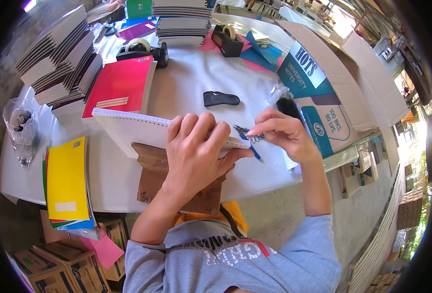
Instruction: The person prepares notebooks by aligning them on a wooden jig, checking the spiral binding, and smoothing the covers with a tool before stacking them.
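Observation:
My left hand [196, 154] presses flat on a white pad of spiral-bound paper [128, 129] that rests on a tilted wooden block [150, 163] at the table's front edge. My right hand [286, 134] pinches the end of the black wire spiral [256, 139] at the pad's right edge, with blue-handled pliers [247, 139] in its fingers. A black oval object [221, 98] lies on the white table just beyond the hands.
A red-covered notebook [120, 85] lies behind the pad. Stacks of bound notebooks [59, 53] stand at the left and at the back [182, 22]. Two black tape dispensers [142, 49], [227, 40], a yellow-topped cover pile [67, 178], a plastic bag [21, 128] and an open carton [323, 93] surround the work spot.

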Demonstrator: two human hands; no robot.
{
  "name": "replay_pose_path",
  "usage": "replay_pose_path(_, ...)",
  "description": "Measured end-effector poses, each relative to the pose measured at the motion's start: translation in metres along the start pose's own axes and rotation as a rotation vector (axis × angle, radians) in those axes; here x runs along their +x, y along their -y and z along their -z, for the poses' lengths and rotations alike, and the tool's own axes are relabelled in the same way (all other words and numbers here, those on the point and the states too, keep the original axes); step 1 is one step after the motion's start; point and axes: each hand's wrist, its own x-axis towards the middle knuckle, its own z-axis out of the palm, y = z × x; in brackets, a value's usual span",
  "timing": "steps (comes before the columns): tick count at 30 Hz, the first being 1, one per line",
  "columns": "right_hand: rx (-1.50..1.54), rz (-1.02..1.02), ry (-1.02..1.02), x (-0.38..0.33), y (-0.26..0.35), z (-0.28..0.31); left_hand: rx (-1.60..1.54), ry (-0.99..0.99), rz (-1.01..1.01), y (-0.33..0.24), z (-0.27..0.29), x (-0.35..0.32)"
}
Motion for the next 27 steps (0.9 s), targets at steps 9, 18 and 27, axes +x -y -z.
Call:
replay_pose_path(9, -0.046, 0.056, 0.090, 0.002, 0.005, 0.004, -0.016, 0.002, 0.012, -0.001, 0.001, 0.001)
replay_pose_path(18, -0.102, -0.205, -0.173, -0.009, 0.029, -0.025, 0.102, -0.078, 0.116, 0.017, 0.015, -0.012)
replay_pose_path(27, 0.310, -0.399, 0.280, 0.018, -0.020, 0.016, -0.025, -0.012, 0.163, 0.012, 0.024, -0.014)
